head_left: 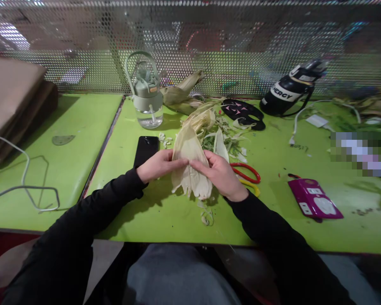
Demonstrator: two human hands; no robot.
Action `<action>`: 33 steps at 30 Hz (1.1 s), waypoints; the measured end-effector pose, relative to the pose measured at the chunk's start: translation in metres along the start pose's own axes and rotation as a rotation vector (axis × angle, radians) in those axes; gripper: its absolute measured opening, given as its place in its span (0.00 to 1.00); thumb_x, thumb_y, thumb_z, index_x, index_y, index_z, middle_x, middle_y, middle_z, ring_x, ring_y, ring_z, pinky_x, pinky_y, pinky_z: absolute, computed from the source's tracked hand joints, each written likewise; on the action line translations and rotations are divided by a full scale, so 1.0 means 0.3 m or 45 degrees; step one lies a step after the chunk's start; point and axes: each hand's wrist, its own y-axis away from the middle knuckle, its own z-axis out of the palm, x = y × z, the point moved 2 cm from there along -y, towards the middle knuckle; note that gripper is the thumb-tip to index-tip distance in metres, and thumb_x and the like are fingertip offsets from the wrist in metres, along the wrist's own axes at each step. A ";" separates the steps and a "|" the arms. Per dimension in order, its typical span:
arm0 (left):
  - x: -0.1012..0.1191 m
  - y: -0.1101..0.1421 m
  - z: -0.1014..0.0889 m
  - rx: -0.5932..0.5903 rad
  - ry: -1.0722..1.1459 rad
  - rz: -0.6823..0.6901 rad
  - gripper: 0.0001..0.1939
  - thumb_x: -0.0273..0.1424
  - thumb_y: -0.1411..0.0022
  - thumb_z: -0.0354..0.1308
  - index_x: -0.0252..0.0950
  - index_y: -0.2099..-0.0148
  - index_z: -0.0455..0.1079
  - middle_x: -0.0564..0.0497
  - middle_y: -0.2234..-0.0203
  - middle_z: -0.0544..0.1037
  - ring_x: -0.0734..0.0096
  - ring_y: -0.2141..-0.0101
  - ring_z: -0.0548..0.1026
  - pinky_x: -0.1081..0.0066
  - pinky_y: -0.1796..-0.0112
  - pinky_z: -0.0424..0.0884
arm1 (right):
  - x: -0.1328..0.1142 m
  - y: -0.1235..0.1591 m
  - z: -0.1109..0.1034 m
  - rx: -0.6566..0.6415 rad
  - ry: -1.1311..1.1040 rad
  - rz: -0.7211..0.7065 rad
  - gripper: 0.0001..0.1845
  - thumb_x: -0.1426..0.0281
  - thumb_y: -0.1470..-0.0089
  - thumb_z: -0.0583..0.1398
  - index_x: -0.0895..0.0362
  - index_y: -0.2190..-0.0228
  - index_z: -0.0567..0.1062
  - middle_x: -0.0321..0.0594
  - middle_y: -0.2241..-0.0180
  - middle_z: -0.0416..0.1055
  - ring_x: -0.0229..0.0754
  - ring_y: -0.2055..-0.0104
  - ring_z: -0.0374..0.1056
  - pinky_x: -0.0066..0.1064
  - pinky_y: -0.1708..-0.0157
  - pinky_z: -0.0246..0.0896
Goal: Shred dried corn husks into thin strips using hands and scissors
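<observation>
A pale, dry corn husk point(189, 146) is held up over the table, its ragged lower edge toward me. My left hand point(160, 164) pinches its left side, thumb laid across the front. From the right, my right hand point(222, 173) grips it too, and the two thumb tips meet near the husk's middle. Scissors with red and yellow handles point(246, 172) lie beside my right hand, their blades hidden. Husk scraps point(231, 142) are heaped just beyond. Next to my left hand a black phone point(146, 149) lies flat.
Behind stand a clear water bottle point(148, 101), more husks point(182, 94), a black palette-shaped piece point(243, 113) and a tilted black bottle point(287, 90) against perforated metal. A purple case point(315, 198) and white cable point(295, 127) lie right; cardboard point(12, 97) and a grey wire point(41, 208) left.
</observation>
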 end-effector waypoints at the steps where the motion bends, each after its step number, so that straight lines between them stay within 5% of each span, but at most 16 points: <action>1: 0.004 0.002 0.001 0.020 -0.023 -0.008 0.09 0.32 0.42 0.63 0.29 0.64 0.73 0.51 0.71 0.79 0.77 0.72 0.73 0.75 0.66 0.70 | 0.002 0.000 -0.003 0.018 -0.007 -0.009 0.17 0.59 0.48 0.66 0.53 0.58 0.77 0.39 0.59 0.78 0.44 0.58 0.74 0.40 0.58 0.72; 8: 0.011 0.004 0.012 0.059 -0.072 -0.042 0.07 0.29 0.40 0.58 0.28 0.66 0.70 0.53 0.76 0.74 0.81 0.77 0.69 0.77 0.72 0.68 | 0.012 0.006 0.004 -0.072 -0.194 0.072 0.18 0.63 0.49 0.67 0.53 0.56 0.77 0.39 0.58 0.79 0.44 0.56 0.74 0.39 0.57 0.72; 18: -0.007 0.010 0.013 -0.066 0.010 0.046 0.12 0.34 0.42 0.60 0.28 0.64 0.71 0.47 0.69 0.77 0.74 0.70 0.73 0.72 0.66 0.72 | 0.022 0.018 0.020 -0.187 -0.451 0.073 0.17 0.63 0.49 0.67 0.53 0.57 0.77 0.37 0.60 0.79 0.39 0.63 0.75 0.33 0.60 0.72; 23: -0.006 0.010 0.022 -0.098 0.184 0.036 0.14 0.37 0.42 0.63 0.29 0.62 0.72 0.47 0.69 0.78 0.74 0.69 0.74 0.71 0.63 0.72 | 0.011 0.016 0.018 -0.136 -0.510 0.102 0.18 0.61 0.52 0.68 0.53 0.59 0.76 0.37 0.63 0.79 0.40 0.64 0.76 0.34 0.62 0.73; 33: -0.016 0.000 0.003 0.076 0.402 -0.113 0.12 0.38 0.40 0.62 0.32 0.65 0.71 0.52 0.73 0.75 0.78 0.73 0.73 0.75 0.68 0.70 | 0.009 0.006 -0.010 0.005 -0.448 0.066 0.22 0.60 0.51 0.67 0.52 0.54 0.75 0.38 0.58 0.79 0.44 0.59 0.76 0.39 0.59 0.74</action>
